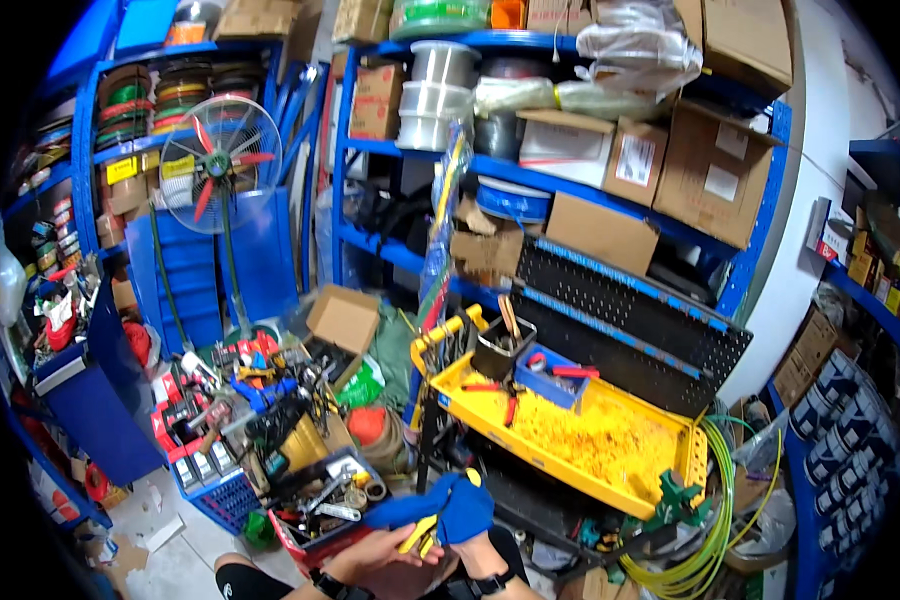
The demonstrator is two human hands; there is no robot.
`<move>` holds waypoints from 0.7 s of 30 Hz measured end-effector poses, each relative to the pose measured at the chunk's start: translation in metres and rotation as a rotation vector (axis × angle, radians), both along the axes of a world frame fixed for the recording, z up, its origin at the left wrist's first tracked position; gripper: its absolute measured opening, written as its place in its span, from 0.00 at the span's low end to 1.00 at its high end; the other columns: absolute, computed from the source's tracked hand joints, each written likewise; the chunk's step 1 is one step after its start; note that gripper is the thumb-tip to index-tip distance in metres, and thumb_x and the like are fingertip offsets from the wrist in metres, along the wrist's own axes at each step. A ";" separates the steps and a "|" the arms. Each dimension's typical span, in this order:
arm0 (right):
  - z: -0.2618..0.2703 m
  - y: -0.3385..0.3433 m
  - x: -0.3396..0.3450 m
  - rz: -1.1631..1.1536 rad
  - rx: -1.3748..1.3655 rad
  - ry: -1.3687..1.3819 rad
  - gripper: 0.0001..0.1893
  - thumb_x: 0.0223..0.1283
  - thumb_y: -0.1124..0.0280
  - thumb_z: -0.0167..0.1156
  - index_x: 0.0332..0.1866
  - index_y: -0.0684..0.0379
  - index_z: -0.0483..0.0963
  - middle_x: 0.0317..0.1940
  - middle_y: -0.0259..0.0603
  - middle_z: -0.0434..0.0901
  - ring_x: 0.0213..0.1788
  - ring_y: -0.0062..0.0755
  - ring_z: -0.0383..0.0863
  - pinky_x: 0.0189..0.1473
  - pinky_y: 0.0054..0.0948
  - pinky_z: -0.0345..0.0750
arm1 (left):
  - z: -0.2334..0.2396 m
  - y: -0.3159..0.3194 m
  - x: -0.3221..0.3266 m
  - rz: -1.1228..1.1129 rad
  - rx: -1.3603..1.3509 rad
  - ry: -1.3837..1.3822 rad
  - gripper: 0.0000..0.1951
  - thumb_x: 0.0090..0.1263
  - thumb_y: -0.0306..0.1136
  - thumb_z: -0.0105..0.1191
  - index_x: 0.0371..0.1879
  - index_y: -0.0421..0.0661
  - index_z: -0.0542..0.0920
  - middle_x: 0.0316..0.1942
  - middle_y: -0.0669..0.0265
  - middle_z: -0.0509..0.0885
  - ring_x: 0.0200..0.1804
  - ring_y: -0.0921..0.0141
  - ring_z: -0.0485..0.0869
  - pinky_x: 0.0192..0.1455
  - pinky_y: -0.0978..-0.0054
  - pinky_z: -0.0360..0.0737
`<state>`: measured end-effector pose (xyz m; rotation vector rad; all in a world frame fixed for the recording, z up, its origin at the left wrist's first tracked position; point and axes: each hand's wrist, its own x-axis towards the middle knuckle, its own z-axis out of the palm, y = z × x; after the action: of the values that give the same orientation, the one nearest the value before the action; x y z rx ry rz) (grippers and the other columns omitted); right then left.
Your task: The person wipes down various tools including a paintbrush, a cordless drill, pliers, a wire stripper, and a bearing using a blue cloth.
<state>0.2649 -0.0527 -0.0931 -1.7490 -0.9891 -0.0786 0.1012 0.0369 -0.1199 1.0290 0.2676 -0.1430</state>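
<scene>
My left hand (382, 551) holds a yellow-handled tool (420, 535), probably pliers, across its palm and fingers. A blue cloth (461, 510) covers most of my right hand (474, 546), and its loose end stretches to the left above my left hand. Another bit of yellow pokes out at the top of the cloth. The two hands are close together above my lap. Just left of them lies an open toolbox (300, 551) with wrenches (337, 511) and other tools.
A yellow tray cart (540, 457) with a blue bin (551, 379) and red-handled tools stands at the right. Coiled green-yellow hose (720, 517) hangs by its end. Left of me, a blue crate (221, 499) borders piled tools. Behind are a fan (221, 161) and blue shelves (592, 184).
</scene>
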 end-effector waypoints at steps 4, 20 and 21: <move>-0.002 0.003 0.010 0.332 0.495 0.745 0.07 0.55 0.80 0.53 0.35 0.66 0.78 0.32 0.45 0.82 0.31 0.34 0.81 0.37 0.30 0.78 | -0.023 -0.005 0.006 0.123 0.248 -0.042 0.29 0.83 0.56 0.31 0.47 0.41 0.79 0.30 0.65 0.82 0.28 0.73 0.78 0.33 0.76 0.76; -0.005 0.027 -0.026 0.650 0.519 1.288 0.19 0.68 0.56 0.53 0.45 0.64 0.75 0.40 0.45 0.82 0.44 0.41 0.82 0.51 0.38 0.78 | -0.022 -0.010 0.038 0.875 0.287 -0.062 0.37 0.80 0.64 0.23 0.57 0.41 0.74 0.46 0.61 0.80 0.43 0.69 0.78 0.45 0.73 0.74; -0.017 0.029 -0.029 0.654 0.366 1.080 0.21 0.69 0.51 0.52 0.45 0.62 0.76 0.41 0.44 0.82 0.47 0.40 0.81 0.53 0.37 0.76 | -0.024 -0.010 0.047 0.985 0.272 -0.108 0.39 0.81 0.63 0.24 0.66 0.38 0.72 0.59 0.60 0.80 0.57 0.68 0.80 0.59 0.71 0.78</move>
<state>0.2361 -0.0239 -0.1097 -0.8262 -0.6026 0.9431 0.1482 0.0270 -0.1435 1.0639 0.6762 0.8558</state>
